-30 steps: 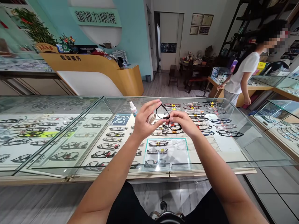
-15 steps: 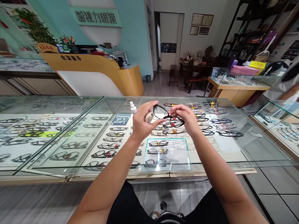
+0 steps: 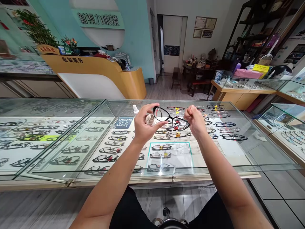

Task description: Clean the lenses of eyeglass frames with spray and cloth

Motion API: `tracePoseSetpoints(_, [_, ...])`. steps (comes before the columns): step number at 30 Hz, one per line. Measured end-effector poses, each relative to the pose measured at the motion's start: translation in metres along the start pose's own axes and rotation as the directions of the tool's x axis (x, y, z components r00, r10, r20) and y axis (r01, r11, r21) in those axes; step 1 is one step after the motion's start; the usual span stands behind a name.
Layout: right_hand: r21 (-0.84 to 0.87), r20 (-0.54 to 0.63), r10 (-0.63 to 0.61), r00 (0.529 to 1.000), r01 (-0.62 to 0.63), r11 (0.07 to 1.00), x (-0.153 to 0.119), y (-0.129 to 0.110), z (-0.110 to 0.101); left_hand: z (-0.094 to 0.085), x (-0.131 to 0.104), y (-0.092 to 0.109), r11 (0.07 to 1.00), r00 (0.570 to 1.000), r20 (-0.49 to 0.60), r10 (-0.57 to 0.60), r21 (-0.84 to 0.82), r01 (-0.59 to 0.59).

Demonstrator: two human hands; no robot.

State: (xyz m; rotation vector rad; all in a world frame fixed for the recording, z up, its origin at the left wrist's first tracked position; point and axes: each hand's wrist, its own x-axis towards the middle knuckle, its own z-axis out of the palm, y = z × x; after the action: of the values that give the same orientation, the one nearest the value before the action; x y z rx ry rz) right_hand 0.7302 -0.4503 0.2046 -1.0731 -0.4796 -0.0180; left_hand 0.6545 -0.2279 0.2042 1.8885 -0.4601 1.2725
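Note:
A pair of black-framed eyeglasses [image 3: 169, 119] is held up over the glass display case [image 3: 205, 163], tilted down to the right. My left hand [image 3: 145, 123] pinches one lens rim between thumb and fingers. A crumpled beige cloth [image 3: 149, 119] is tucked in its palm. At the other end of the frame is my right hand [image 3: 196, 121], its fingers curled closed beside the hinge. Whether they grip the temple is hidden. Behind my left hand stands a white spray bottle [image 3: 135, 108], partly covered.
Rows of eyeglasses [image 3: 116, 137] lie inside the case. A blue printed card [image 3: 122, 122] lies near the bottle. Another display case [image 3: 286, 127] stands at right. Beyond are a wooden counter [image 3: 133, 82] and a low bench [image 3: 176, 78]. My knees are below the front edge.
My right hand has moved off the lens to the right and its fingers have curled in. The eyeglasses have shifted slightly left, still in my left hand.

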Motion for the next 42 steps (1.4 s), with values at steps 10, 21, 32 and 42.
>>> tracePoseSetpoints(10, [0.001, -0.029, -0.015, 0.999, 0.015, 1.000, -0.001, -0.012, 0.001, 0.003, -0.002, -0.007, 0.994, 0.999, 0.007, -0.039, -0.099, 0.039])
tracePoseSetpoints(21, [-0.167, 0.218, -0.259, 0.941, 0.298, 0.940, 0.005, -0.073, 0.014, -0.011, 0.061, 0.038, 0.949, 0.972, -0.066, 0.224, -0.213, -0.233])
tracePoseSetpoints(32, [-0.404, 0.407, -0.568, 0.715, 0.699, 0.590, 0.032, -0.147, 0.006, -0.016, 0.123, 0.072, 0.921, 0.917, -0.091, 0.389, -0.003, -0.391])
tracePoseSetpoints(42, [-0.580, 0.492, -0.506, 0.709, 0.700, 0.418, 0.021, -0.153, 0.006, -0.021, 0.119, 0.066, 0.943, 0.945, -0.018, 0.327, 0.069, -0.325])
